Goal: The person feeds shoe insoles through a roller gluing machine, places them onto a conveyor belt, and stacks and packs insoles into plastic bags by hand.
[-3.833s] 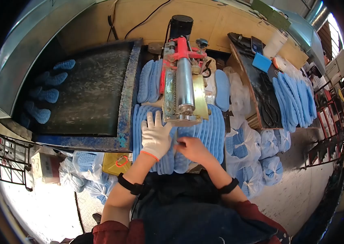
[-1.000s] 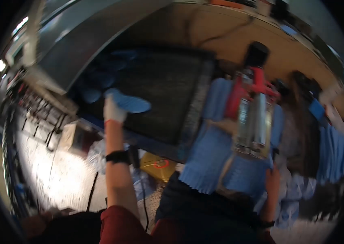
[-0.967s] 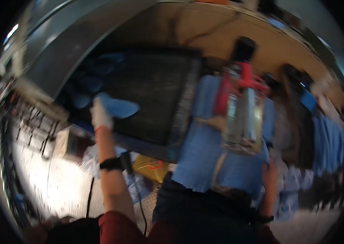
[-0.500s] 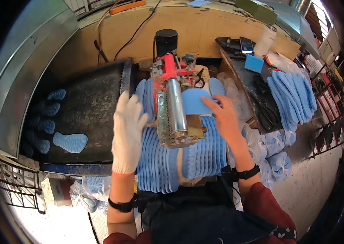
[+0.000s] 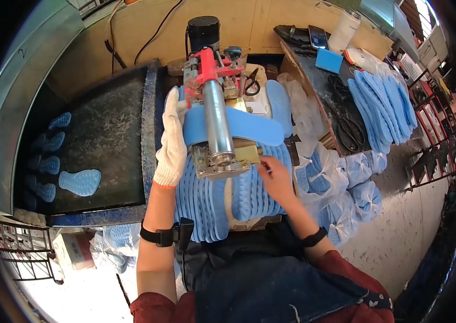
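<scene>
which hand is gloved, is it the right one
No, the white glove is on the left hand, while the right hand is bare.

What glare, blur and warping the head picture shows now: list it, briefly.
In the head view, the floor at lower left is blown out to white and the roller has bright streaks; also in the head view, the leftmost insoles sit in shadow, the right hand looks slightly blurred, and wide-angle warping bows the left rack, with black corners.
</scene>
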